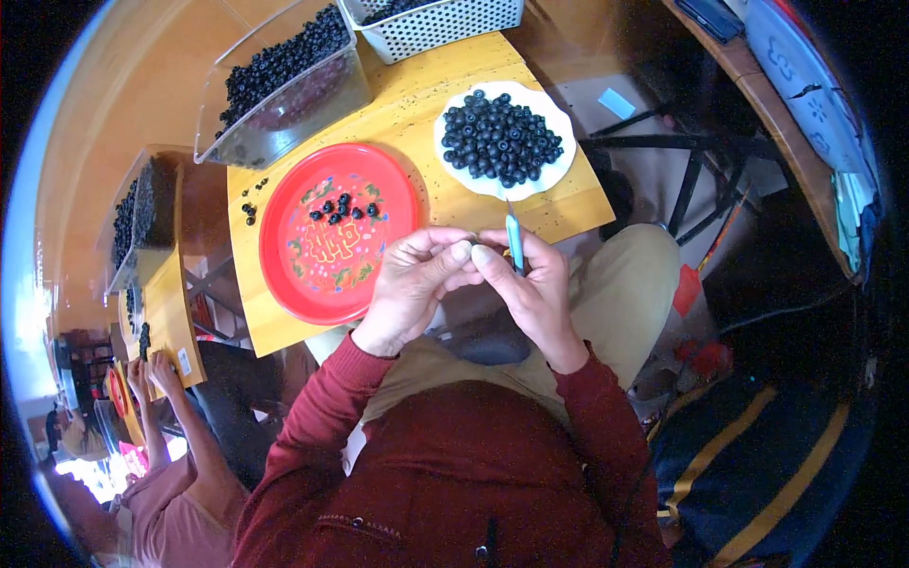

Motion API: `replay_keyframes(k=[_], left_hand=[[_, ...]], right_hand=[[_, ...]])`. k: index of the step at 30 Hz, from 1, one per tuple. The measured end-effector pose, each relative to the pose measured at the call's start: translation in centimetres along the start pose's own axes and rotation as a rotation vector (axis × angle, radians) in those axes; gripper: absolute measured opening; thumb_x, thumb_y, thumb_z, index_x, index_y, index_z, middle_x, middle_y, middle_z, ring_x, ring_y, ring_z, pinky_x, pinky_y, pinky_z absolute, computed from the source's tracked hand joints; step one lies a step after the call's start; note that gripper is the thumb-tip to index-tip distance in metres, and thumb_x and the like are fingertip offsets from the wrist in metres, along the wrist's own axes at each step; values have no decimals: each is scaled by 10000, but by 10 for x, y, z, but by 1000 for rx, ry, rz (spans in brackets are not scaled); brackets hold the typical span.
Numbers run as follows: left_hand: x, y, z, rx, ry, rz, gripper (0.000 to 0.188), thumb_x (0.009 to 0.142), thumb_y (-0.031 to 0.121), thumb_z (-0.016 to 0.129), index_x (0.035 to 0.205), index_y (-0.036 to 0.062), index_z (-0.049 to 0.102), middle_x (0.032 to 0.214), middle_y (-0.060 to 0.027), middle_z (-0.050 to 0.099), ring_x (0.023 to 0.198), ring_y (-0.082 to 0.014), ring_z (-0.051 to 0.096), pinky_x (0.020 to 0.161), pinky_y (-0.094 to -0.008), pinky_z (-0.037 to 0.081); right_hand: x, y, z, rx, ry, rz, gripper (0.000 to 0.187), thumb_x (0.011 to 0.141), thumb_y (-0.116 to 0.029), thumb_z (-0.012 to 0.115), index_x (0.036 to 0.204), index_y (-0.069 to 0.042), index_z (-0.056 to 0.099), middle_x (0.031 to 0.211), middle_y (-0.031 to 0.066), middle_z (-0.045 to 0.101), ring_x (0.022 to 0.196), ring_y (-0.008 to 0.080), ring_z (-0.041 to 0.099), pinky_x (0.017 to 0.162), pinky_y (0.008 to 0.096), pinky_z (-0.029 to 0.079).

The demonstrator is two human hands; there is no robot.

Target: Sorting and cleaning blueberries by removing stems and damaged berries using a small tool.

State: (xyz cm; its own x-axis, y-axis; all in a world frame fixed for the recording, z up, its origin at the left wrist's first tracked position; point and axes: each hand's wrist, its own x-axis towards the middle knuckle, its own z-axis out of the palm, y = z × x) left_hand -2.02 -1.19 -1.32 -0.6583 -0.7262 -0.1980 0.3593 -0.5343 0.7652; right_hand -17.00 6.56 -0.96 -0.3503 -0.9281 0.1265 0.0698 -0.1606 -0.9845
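Observation:
In front of me, my left hand (412,284) and my right hand (540,293) meet fingertip to fingertip, pinching a tiny dark thing that their fingers mostly hide. A slim teal-handled tool (515,241) with a thin pointed tip stands up between the fingers of my right hand, tip away from me. Just beyond it, a white scalloped plate (565,144) carries a heap of dark, round, blueberry-like pieces (502,137). Left of my hands lies a red round tray (276,256) with a printed pattern and several of the same pieces (341,209).
The yellow wooden table (454,71) has dark crumbs and loose pieces on it. Behind stand a clear bin (331,99) of dark pieces and a white perforated basket (440,36). At far left, another person's hands (151,374) work at a second table. A blue-and-yellow cloth (757,464) lies right.

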Motion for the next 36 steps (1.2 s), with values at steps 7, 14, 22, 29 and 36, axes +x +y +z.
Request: replay_keyframes(k=[7,14,22,29,36], left_hand=[[-4,-6,-1,-33,0,-1,171,953,59,624,1113,8,661,990,-99,705,885,-165,690,833,-350,606],[-5,-16,2,-123,3,0,174,979,113,595,1120,22,638,982,-76,680,861,-155,674,810,-351,617],[-2,-18,6,-198,54,24,163,989,136,588,1105,38,648,992,-50,679,892,-134,651,856,-336,572],[-4,-19,7,-260,51,36,154,991,114,576,1110,44,644,998,-42,683,893,-132,655,847,-327,571],[-5,-21,9,-258,75,47,146,990,104,576,1106,44,639,994,-44,684,883,-132,659,838,-325,579]], right_hand=[[4,7,-7,187,-75,88,206,963,-172,658,1048,13,695,698,-49,589,539,0,454,466,175,337],[4,7,-16,182,-92,136,175,950,-144,661,1022,11,698,841,37,709,781,68,634,704,237,512],[-1,3,-21,-307,-133,-200,315,969,-239,601,1157,12,626,953,200,636,859,351,658,734,397,515],[-4,-4,-19,-399,-129,-242,284,987,-225,569,1176,-25,639,875,165,628,791,334,647,679,414,508],[-3,0,-21,-387,-122,-271,282,989,-230,571,1169,-28,650,851,154,629,759,318,648,641,405,503]])
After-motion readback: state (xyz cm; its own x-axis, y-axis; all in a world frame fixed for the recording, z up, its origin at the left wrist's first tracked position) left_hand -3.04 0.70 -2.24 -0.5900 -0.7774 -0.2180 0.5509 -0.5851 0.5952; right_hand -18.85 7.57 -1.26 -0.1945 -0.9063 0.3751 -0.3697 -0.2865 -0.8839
